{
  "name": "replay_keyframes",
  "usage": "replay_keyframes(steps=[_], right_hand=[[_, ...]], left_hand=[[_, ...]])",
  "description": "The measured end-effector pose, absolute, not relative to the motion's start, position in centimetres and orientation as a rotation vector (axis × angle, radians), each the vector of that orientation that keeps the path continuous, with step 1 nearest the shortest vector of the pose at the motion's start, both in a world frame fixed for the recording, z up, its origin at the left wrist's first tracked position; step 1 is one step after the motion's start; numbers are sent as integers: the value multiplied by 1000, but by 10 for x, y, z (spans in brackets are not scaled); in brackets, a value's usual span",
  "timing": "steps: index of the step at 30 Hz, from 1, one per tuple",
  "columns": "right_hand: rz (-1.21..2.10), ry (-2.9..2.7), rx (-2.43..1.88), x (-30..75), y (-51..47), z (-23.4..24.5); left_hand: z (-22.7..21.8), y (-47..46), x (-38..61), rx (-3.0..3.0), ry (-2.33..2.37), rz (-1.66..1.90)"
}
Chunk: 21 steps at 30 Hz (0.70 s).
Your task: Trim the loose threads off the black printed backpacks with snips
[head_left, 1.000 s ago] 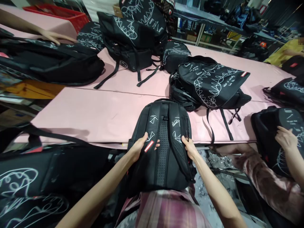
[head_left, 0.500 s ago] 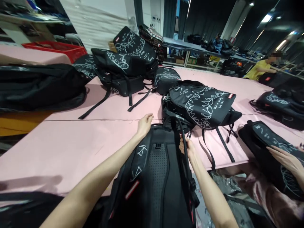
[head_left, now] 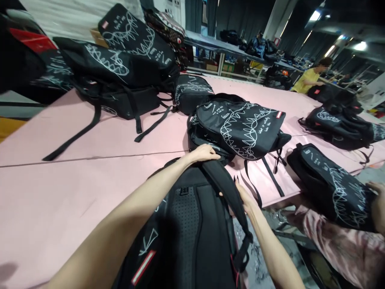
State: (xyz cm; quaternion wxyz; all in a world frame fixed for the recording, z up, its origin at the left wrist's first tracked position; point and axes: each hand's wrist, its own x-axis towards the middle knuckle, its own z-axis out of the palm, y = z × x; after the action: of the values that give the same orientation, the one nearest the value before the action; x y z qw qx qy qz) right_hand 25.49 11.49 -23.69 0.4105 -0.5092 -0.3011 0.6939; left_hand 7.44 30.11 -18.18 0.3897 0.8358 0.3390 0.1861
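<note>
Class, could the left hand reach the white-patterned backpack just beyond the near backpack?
Probably yes: the left hand, at the top of the near backpack, appears right beside the patterned backpack, with nothing visibly blocking the way.

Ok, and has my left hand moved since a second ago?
Yes. Your left hand has moved forward and to the right: from near the front edge of the pink table to about level with its seam.

On the central backpack [head_left: 237, 126], white script [head_left: 263, 125] seems to read "What it actually looks like".
</note>
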Motion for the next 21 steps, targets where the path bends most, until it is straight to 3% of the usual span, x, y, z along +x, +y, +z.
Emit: replay_keyframes(steps=[5,9,14,17,21], right_hand=[[1831,-678,-1310,266,86,-238],[1937,-291,-1206,259,87,-240],[2040,-55,-1073,253,87,-229],[2049,-41,-1037,251,83,-222],[2058,-32,-1031,249,80,-216]], left_hand=[[-176,294,77,2109,894,388],[-177,290,76,2147,971,384],[-180,266,48,2182,1245,624],[-187,208,18,2289,1524,698],[-206,84,-22,2588,1622,405]])
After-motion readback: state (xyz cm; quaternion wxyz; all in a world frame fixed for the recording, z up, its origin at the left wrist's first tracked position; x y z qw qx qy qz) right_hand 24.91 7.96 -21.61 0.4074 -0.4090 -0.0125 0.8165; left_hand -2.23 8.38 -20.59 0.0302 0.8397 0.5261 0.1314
